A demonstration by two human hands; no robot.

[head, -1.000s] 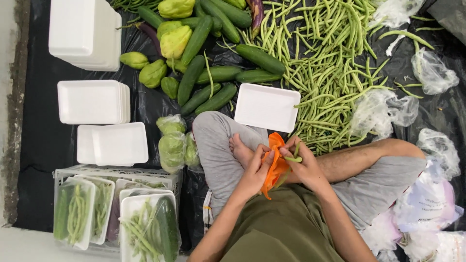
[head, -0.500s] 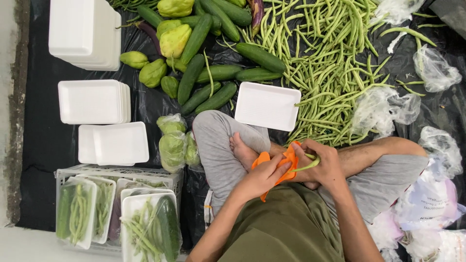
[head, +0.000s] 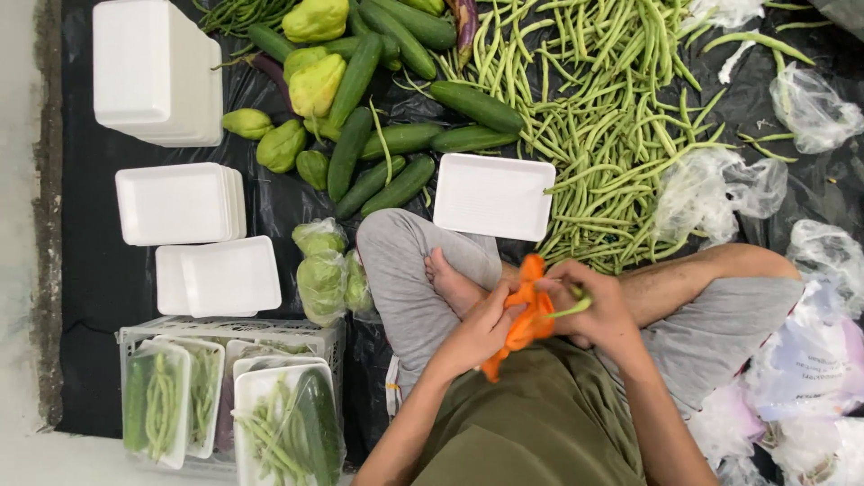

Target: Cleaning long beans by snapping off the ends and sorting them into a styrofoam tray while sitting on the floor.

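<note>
Posture: you sit cross-legged on a black plastic sheet [head: 99,279] spread on the floor, looking straight down at your lap.
Left hand [head: 481,328]: curled closed on an orange bag [head: 526,326], at about 6 o'clock in the view.
Right hand [head: 598,306]: just right of it, closed on the top of the same bag, with a few green beans [head: 571,309] pinched in its fingers.
Hands together: close, nearly touching, both clamped on the bag over your bare foot [head: 454,283].
Step in hand: it looks like you are working beans into or out of the bag; which one, I cannot tell.
Next move: calls for keeping the bag's mouth held open with your left hand.
At 12 o'clock: an empty white foam tray [head: 493,195], just beyond your knee.
At 1 o'clock: a large loose heap of beans [head: 603,117].
At 11 o'clock: cucumbers [head: 378,153] and pale green chayotes [head: 315,81].
At 9 o'clock: stacks of trays [head: 175,202].
At 7 o'clock: a crate [head: 225,333] holding wrapped trays of vegetables.
</note>
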